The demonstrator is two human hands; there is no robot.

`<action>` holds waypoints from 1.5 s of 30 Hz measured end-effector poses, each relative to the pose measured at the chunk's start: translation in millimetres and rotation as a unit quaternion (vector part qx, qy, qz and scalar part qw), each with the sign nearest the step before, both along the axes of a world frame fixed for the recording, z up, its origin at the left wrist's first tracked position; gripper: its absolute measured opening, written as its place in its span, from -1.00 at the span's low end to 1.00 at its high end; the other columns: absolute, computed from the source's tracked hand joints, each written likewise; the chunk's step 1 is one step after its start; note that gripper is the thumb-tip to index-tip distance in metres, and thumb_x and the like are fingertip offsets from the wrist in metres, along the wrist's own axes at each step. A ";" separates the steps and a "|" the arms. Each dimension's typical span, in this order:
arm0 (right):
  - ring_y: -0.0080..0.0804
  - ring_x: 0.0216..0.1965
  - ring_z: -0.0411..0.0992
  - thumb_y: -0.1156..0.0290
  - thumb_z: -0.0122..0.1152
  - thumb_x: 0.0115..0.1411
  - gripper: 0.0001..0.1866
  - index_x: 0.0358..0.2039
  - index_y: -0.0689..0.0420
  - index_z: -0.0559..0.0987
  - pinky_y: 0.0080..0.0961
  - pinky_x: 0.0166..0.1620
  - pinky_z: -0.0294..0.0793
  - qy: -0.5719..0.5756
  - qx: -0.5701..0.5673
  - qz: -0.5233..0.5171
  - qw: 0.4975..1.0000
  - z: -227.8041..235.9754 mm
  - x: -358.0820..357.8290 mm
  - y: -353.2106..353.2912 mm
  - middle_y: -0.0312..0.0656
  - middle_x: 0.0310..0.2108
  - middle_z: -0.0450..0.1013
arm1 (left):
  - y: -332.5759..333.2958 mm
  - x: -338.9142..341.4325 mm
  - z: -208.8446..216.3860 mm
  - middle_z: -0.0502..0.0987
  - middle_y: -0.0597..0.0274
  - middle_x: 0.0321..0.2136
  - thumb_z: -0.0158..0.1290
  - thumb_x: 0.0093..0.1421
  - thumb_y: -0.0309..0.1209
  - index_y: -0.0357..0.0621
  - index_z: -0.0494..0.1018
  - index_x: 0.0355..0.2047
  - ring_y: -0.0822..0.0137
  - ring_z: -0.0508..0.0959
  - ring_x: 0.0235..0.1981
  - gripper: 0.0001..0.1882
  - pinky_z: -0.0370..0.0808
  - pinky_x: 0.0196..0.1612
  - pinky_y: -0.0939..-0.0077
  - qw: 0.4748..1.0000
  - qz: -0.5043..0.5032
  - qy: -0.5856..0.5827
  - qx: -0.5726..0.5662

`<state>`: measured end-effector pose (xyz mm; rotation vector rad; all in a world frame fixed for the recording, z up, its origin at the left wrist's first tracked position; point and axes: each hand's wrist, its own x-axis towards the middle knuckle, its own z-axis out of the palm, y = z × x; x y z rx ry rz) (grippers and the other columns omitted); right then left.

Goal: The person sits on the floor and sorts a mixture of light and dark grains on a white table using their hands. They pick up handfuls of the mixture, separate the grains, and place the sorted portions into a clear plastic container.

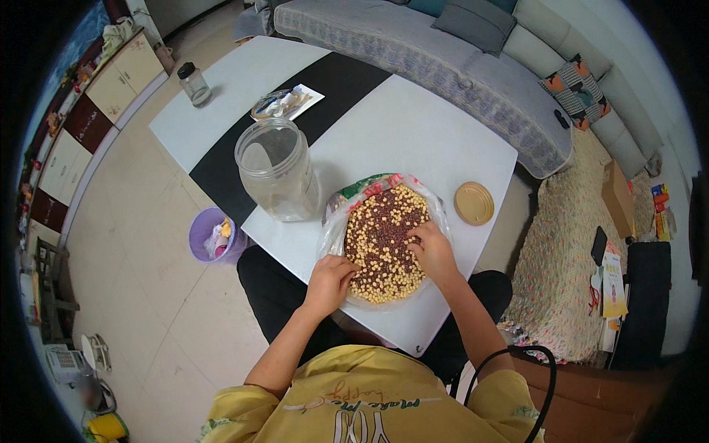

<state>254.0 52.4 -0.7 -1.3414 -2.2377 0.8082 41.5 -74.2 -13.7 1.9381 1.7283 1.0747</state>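
On the near part of the table, an open clear plastic bag [334,235] is spread around a mix of yellow soybeans [380,292] and small dark red beans [385,218]. My left hand [330,283] is at the bag's left side, its thumb and fingertips pinched together over the edge of the beans. At the right side, my right hand [434,252] reaches over the pile with curled fingers that touch the beans. Whatever either set of fingertips holds is too small or hidden to make out.
A tall clear open jar [288,193] stands left of the bag, and a round tan lid [474,204] lies to its right. Farther back are a white tray [304,103] with small items and a lidded bottle [194,86]. A purple bin [203,235] sits on the floor.
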 end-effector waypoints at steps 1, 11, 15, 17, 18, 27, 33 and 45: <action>-0.11 -0.22 0.40 0.59 0.27 -0.10 -0.76 -0.33 0.20 0.55 -0.34 -0.16 0.41 0.011 0.002 -0.008 1.000 2.8 -0.3 -2.0 -0.09 -0.28 0.38 | -0.2 -0.1 -0.9 0.52 0.16 -0.43 0.12 -0.04 -0.58 -0.17 0.55 -0.40 0.11 0.48 -0.31 -0.85 0.41 -0.20 0.31 1.000 0.003 0.000 -0.003; -0.12 -0.32 0.43 0.55 0.27 -0.07 -0.80 -0.35 0.14 0.55 -0.33 -0.24 0.43 0.024 0.010 0.007 1.000 2.1 -2.9 -5.8 -0.10 -0.33 0.39 | -0.4 -0.5 -2.1 0.53 0.15 -0.42 0.11 -0.02 -0.58 -0.16 0.55 -0.39 0.11 0.48 -0.30 -0.85 0.41 -0.19 0.31 1.000 0.007 -0.001 -0.017; -0.11 -0.32 0.43 0.52 0.26 -0.05 -0.84 -0.38 0.15 0.54 -0.30 -0.25 0.43 0.023 0.013 0.000 1.000 -4.9 -5.0 -3.3 -0.09 -0.35 0.39 | 0.1 1.0 -0.6 0.51 0.17 -0.42 0.09 -0.03 -0.58 -0.16 0.54 -0.40 0.10 0.46 -0.30 -0.85 0.38 -0.18 0.29 1.000 0.006 -0.012 -0.017; -0.10 -0.32 0.43 0.52 0.26 -0.05 -0.85 -0.40 0.15 0.54 -0.30 -0.25 0.43 0.024 0.017 0.001 1.000 -5.9 -6.1 -2.8 -0.08 -0.36 0.38 | 0.1 0.6 -1.5 0.51 0.16 -0.42 0.08 -0.03 -0.59 -0.16 0.54 -0.40 0.10 0.47 -0.30 -0.85 0.38 -0.18 0.30 1.000 0.007 -0.011 -0.010; -0.10 -0.32 0.43 0.52 0.26 -0.05 -0.85 -0.40 0.16 0.54 -0.29 -0.25 0.43 0.025 0.019 0.001 1.000 -6.1 -5.9 -2.7 -0.08 -0.36 0.38 | 0.1 0.6 -1.8 0.51 0.16 -0.42 0.08 -0.04 -0.59 -0.16 0.54 -0.40 0.10 0.47 -0.30 -0.85 0.38 -0.18 0.30 1.000 0.007 -0.011 -0.006; -0.13 -0.38 0.42 0.53 0.25 -0.04 -0.88 -0.44 0.15 0.53 -0.32 -0.30 0.42 0.019 0.049 0.009 0.999 -4.1 -6.1 -2.8 -0.10 -0.39 0.37 | 0.0 0.2 -3.3 0.51 0.17 -0.42 0.08 -0.03 -0.58 -0.15 0.54 -0.40 0.10 0.46 -0.30 -0.85 0.38 -0.18 0.29 1.000 0.002 -0.012 0.001; -0.24 -0.50 0.40 0.51 0.27 -0.05 -0.87 -0.43 0.15 0.53 -0.38 -0.40 0.41 0.028 0.072 0.015 0.997 -7.0 -6.3 -3.3 -0.12 -0.42 0.36 | -0.4 0.2 -1.8 0.52 0.15 -0.42 0.10 -0.02 -0.59 -0.18 0.54 -0.39 0.11 0.47 -0.31 -0.86 0.40 -0.20 0.32 1.000 0.003 -0.001 -0.003; -0.09 -0.36 0.44 0.48 0.24 -0.05 -0.89 -0.45 0.14 0.51 -0.28 -0.27 0.44 -0.008 0.056 0.016 0.998 4.4 -9.8 -6.0 -0.10 -0.35 0.37 | 0.1 0.8 -4.1 0.52 0.16 -0.43 0.10 -0.02 -0.59 -0.16 0.54 -0.39 0.11 0.48 -0.32 -0.85 0.40 -0.20 0.31 1.000 0.006 -0.008 -0.006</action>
